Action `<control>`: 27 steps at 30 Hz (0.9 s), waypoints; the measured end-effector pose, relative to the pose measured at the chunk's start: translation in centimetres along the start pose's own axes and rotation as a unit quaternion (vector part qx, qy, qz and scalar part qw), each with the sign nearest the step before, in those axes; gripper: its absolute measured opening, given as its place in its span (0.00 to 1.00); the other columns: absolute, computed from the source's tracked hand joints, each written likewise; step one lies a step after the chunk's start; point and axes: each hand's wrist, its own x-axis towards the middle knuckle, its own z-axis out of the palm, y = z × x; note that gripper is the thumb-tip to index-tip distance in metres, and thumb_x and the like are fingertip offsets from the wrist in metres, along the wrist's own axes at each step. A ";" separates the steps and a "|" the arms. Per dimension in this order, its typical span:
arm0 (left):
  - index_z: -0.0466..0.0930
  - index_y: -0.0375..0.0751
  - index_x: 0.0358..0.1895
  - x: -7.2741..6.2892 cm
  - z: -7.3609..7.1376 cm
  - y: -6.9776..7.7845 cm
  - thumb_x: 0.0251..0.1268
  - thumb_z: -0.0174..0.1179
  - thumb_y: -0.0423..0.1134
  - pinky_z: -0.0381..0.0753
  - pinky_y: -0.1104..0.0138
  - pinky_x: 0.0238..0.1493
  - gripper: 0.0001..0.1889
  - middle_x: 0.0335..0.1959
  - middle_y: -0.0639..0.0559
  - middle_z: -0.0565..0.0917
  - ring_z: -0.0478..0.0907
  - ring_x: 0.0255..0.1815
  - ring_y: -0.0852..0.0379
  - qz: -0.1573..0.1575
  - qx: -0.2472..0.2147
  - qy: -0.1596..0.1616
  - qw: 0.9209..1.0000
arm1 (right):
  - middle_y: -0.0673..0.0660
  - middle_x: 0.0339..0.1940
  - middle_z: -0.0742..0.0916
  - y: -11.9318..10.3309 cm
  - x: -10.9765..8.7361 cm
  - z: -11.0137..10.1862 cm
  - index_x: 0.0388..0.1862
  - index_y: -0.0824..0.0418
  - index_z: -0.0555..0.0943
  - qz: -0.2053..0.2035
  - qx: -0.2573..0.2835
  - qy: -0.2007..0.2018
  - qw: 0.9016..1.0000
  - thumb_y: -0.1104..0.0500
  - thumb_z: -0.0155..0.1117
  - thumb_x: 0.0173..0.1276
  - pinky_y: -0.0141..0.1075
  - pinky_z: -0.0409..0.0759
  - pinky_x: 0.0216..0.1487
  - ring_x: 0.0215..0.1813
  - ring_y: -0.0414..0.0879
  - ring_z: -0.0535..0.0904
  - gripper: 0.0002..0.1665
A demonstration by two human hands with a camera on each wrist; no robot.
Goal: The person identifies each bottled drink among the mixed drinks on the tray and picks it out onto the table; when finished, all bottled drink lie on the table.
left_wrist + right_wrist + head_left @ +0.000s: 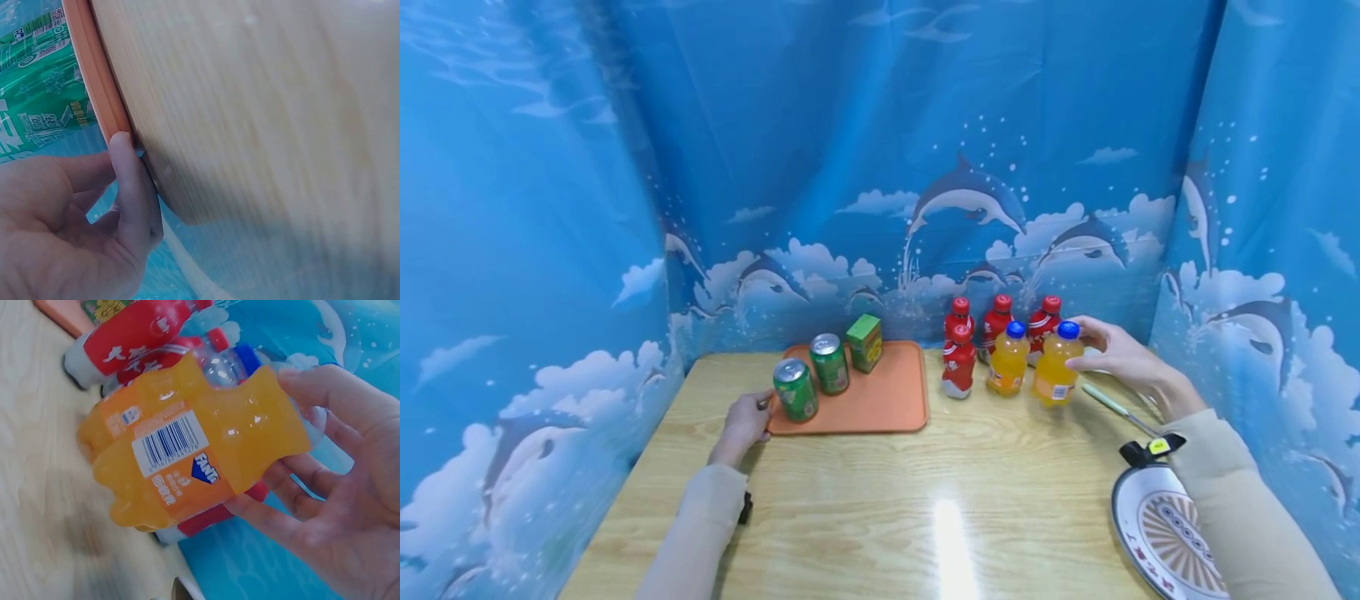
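My right hand [1116, 358] grips an orange Fanta bottle [1054, 382] with a blue cap, thumb and fingers around its upper part. In the right wrist view the barcode on its label [172, 444] faces the camera. A second orange soda bottle [1007, 367] stands just left of it. At the left, my left hand [747, 423] pinches the left edge of an orange tray [880, 408]; its fingertips [122, 142] lie at the rim. Two green drink cans [795, 392] and a green-yellow drink carton [865, 343] stand on the tray.
Several red-capped bottles [958, 367] stand between the tray and the orange bottles, and behind these. A patterned plate [1131, 517] lies at the right front, partly under the right sleeve. Near the right wrist is a utensil with a pale green handle [1105, 400]. Blue dolphin curtains surround the table.
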 end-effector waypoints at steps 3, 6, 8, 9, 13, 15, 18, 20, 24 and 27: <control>0.66 0.37 0.79 0.0 0.0 -0.2 0.79 0.50 0.30 0.84 0.70 0.24 0.27 0.69 0.24 0.77 0.77 0.20 0.63 0.009 0.004 0.001 1.000 | 0.66 0.75 0.74 0.5 0.3 0.1 0.80 0.62 0.63 0.002 -0.005 0.009 1.000 0.54 0.72 0.73 0.29 0.79 0.63 0.68 0.53 0.74 0.44; 0.67 0.37 0.79 0.0 0.0 -0.3 0.79 0.50 0.30 0.84 0.70 0.23 0.27 0.68 0.24 0.78 0.77 0.19 0.63 0.011 0.003 0.003 1.000 | 0.64 0.73 0.76 1.0 0.6 0.1 0.78 0.61 0.65 0.007 -0.006 0.014 1.000 0.54 0.73 0.72 0.29 0.80 0.60 0.65 0.49 0.75 0.42; 0.67 0.38 0.79 -0.1 0.0 -0.2 0.79 0.51 0.30 0.84 0.70 0.24 0.27 0.68 0.25 0.78 0.77 0.20 0.63 0.006 -0.002 0.003 1.000 | 0.63 0.71 0.77 1.3 0.9 0.2 0.77 0.61 0.66 0.010 -0.008 0.017 1.000 0.53 0.73 0.72 0.24 0.79 0.55 0.65 0.50 0.74 0.41; 0.67 0.38 0.79 -0.1 0.0 -0.2 0.79 0.51 0.30 0.84 0.70 0.24 0.28 0.68 0.25 0.78 0.77 0.20 0.63 0.002 -0.004 0.002 1.000 | 0.64 0.71 0.77 1.5 1.0 0.3 0.77 0.61 0.66 0.013 -0.009 0.018 1.000 0.54 0.73 0.72 0.24 0.79 0.55 0.66 0.54 0.74 0.41; 0.67 0.41 0.80 0.0 0.1 -0.1 0.79 0.51 0.30 0.84 0.70 0.25 0.28 0.68 0.26 0.78 0.77 0.21 0.63 -0.007 -0.009 -0.001 1.000 | 0.69 0.72 0.75 1.9 1.1 0.5 0.80 0.62 0.63 0.033 -0.005 0.019 0.999 0.53 0.74 0.71 0.30 0.82 0.56 0.68 0.62 0.73 0.45; 0.66 0.40 0.80 0.0 0.2 -0.1 0.79 0.51 0.30 0.84 0.71 0.24 0.28 0.68 0.25 0.78 0.77 0.21 0.63 -0.003 -0.006 -0.002 1.000 | 0.70 0.74 0.73 2.1 1.1 0.5 0.81 0.62 0.61 0.044 -0.001 0.017 0.999 0.52 0.74 0.71 0.35 0.83 0.57 0.70 0.65 0.71 0.47; 0.66 0.40 0.80 0.1 0.3 -0.1 0.79 0.51 0.30 0.83 0.71 0.24 0.28 0.68 0.26 0.78 0.77 0.20 0.63 -0.001 0.000 -0.003 1.000 | 0.72 0.77 0.71 2.4 1.0 0.5 0.83 0.62 0.58 0.056 0.003 0.017 0.998 0.51 0.73 0.72 0.41 0.84 0.61 0.72 0.67 0.69 0.49; 0.66 0.39 0.79 0.2 0.3 -0.1 0.79 0.52 0.31 0.82 0.71 0.23 0.28 0.68 0.26 0.78 0.77 0.19 0.63 0.005 0.008 -0.001 1.000 | 0.73 0.78 0.69 2.5 0.9 0.5 0.83 0.62 0.57 0.059 0.007 0.017 0.998 0.51 0.72 0.72 0.45 0.83 0.63 0.73 0.68 0.68 0.50; 0.67 0.39 0.79 0.3 0.2 -0.1 0.80 0.52 0.32 0.82 0.70 0.23 0.27 0.67 0.26 0.79 0.77 0.20 0.62 0.015 0.020 0.001 1.000 | 0.75 0.80 0.67 2.5 0.7 0.6 0.85 0.64 0.53 0.059 0.006 0.018 0.998 0.51 0.69 0.75 0.57 0.80 0.70 0.76 0.72 0.65 0.51; 0.66 0.35 0.79 0.3 -0.1 -0.4 0.82 0.50 0.33 0.85 0.67 0.27 0.26 0.64 0.26 0.81 0.82 0.25 0.58 0.038 0.030 -0.006 0.999 | 0.78 0.82 0.62 2.1 0.3 1.0 0.86 0.65 0.49 0.052 0.005 0.018 0.999 0.53 0.66 0.77 0.68 0.73 0.74 0.77 0.76 0.62 0.51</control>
